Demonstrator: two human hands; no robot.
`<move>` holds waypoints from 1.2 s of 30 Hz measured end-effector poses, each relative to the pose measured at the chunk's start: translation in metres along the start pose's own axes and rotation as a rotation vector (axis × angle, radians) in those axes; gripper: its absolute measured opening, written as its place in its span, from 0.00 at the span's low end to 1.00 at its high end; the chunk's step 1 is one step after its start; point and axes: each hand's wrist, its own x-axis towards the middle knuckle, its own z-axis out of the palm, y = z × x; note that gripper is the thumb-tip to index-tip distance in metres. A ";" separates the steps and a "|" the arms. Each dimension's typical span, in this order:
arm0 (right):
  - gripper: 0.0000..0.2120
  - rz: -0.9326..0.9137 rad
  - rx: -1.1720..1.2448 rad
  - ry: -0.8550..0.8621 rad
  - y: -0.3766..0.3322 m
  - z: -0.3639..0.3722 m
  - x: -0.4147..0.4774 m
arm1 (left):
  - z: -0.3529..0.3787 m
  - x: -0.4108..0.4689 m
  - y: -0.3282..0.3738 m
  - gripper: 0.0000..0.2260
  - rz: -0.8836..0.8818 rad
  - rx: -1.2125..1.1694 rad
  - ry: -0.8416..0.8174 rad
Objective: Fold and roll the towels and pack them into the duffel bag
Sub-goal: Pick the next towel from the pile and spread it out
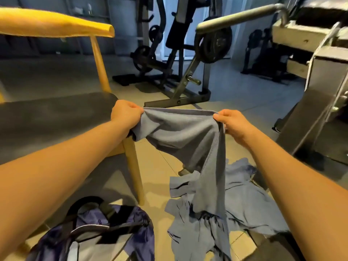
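I hold a blue-grey towel (pixel 184 132) up in the air by its top edge. My left hand (pixel 125 114) grips the left corner and my right hand (pixel 232 125) pinches the right corner. The cloth sags between them and hangs down in a long strip on the right side. Below it, more blue-grey towels (pixel 244 202) lie crumpled in a heap on the tiled floor. The duffel bag (pixel 98 234), purple and grey with black straps, sits on the floor at the lower left.
A wooden chair (pixel 56 117) with a dark seat and yellow backrest stands at the left, one leg close to the bag. Weight machines (pixel 180 53) fill the back. A grey metal machine frame (pixel 320 102) stands at the right.
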 end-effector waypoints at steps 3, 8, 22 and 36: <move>0.13 -0.102 -0.005 0.014 -0.035 0.020 0.002 | -0.018 -0.009 0.002 0.08 0.099 0.213 -0.245; 0.16 -0.219 -0.147 -0.349 -0.086 0.066 -0.004 | -0.063 -0.026 0.012 0.03 0.314 0.466 -0.416; 0.05 -0.272 -0.118 -0.570 -0.131 0.185 -0.040 | -0.172 -0.055 -0.017 0.07 0.139 -0.062 -0.430; 0.04 -0.433 -0.379 -0.493 -0.107 0.244 -0.036 | -0.236 -0.005 -0.067 0.21 -0.328 -0.597 -0.077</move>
